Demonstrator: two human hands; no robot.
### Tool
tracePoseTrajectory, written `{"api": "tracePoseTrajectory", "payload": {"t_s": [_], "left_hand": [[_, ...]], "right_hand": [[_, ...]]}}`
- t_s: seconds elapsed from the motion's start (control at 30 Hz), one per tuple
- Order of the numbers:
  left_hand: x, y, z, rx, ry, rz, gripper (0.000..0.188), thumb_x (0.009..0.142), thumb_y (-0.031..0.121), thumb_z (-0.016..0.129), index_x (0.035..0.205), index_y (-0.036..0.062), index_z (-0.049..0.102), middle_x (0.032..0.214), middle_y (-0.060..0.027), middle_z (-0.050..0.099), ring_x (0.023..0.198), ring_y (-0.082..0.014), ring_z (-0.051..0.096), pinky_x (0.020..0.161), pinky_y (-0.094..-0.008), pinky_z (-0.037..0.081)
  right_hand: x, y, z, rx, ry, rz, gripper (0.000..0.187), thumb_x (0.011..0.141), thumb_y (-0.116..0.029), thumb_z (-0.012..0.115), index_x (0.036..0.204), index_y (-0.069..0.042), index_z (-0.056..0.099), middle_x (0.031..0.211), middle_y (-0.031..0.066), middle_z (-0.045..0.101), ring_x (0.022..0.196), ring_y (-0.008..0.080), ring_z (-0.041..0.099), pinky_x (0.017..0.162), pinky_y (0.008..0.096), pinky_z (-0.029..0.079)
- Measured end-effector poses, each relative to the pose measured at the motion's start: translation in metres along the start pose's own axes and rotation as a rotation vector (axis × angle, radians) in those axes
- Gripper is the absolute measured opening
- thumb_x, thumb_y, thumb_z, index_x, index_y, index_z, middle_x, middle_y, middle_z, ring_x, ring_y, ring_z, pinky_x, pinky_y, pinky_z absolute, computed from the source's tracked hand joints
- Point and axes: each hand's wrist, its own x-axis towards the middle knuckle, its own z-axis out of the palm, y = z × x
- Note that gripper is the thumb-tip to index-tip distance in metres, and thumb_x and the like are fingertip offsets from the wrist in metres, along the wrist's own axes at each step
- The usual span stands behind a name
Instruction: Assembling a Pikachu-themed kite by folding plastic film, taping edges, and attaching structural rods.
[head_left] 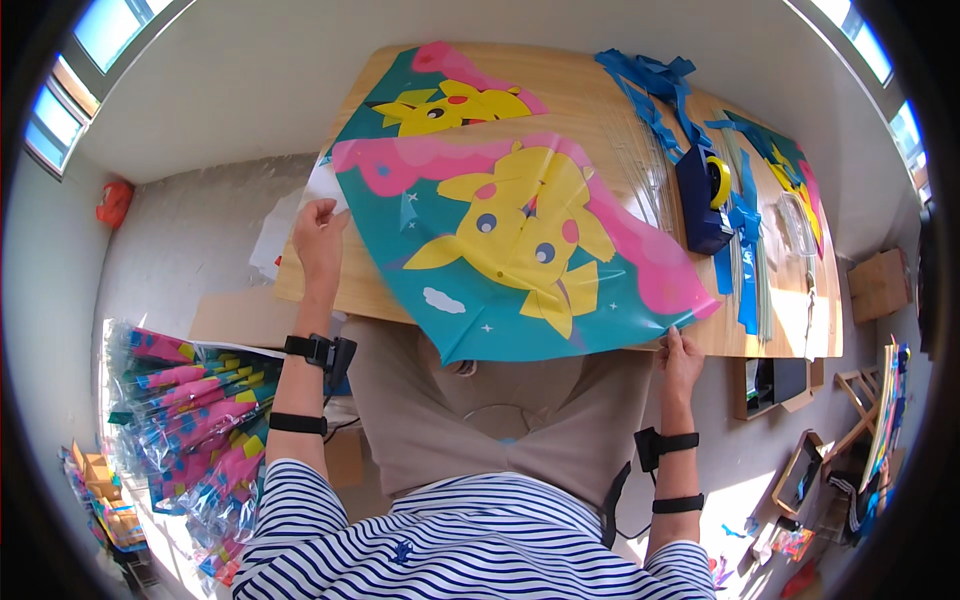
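Note:
A teal and pink kite sail [500, 250] with a yellow cartoon character lies across the near part of the wooden table, its lower edge hanging past the table's edge toward my lap. My right hand [682, 362] pinches the sail near its lower right corner. Just beyond the sail's left edge, my left hand [320, 240] is raised with its fingers curled together. Whether something thin sits in those fingers I cannot make out. Farther back, a second kite sail [440, 105] of the same pattern lies partly beneath the first.
A dark blue tape dispenser [704, 205] with a yellow roll stands right of the sail. Blue ribbons [655, 85] and thin clear rods [648, 170] lie around it. Another sail [790, 175] is at the far right. Bagged kites [200, 410] are heaped on the left.

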Motion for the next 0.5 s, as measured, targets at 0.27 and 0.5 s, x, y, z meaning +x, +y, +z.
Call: {"api": "tracePoseTrajectory", "payload": {"t_s": [0.27, 0.5], "left_hand": [[-0.095, 0.12, 0.002, -0.189, -0.665, -0.011, 0.026, 0.085, 0.014, 0.074, 0.107, 0.0016, 0.065, 0.11, -0.0113, 0.069, 0.102, -0.0211, 0.063, 0.089, -0.0351, 0.049], [-0.111, 0.267, -0.056, -1.242, -1.144, 0.555, 0.049, 0.094, 0.048, 0.062, 0.112, 0.002, 0.063, 0.105, -0.0135, 0.067, 0.101, -0.0243, 0.06, 0.1, -0.0446, 0.044]], "right_hand": [[-0.018, -0.028, -0.003, -0.446, 0.179, -0.417, 0.029, 0.094, -0.019, 0.066, 0.073, 0.0, 0.06, 0.059, -0.0008, 0.05, 0.057, 0.0062, 0.043, 0.052, 0.0247, 0.036], [-0.047, -0.052, 0.037, -0.198, -0.085, -0.343, 0.022, 0.093, -0.014, 0.065, 0.076, -0.001, 0.06, 0.06, -0.0003, 0.052, 0.057, 0.0051, 0.044, 0.052, 0.024, 0.037]]}}
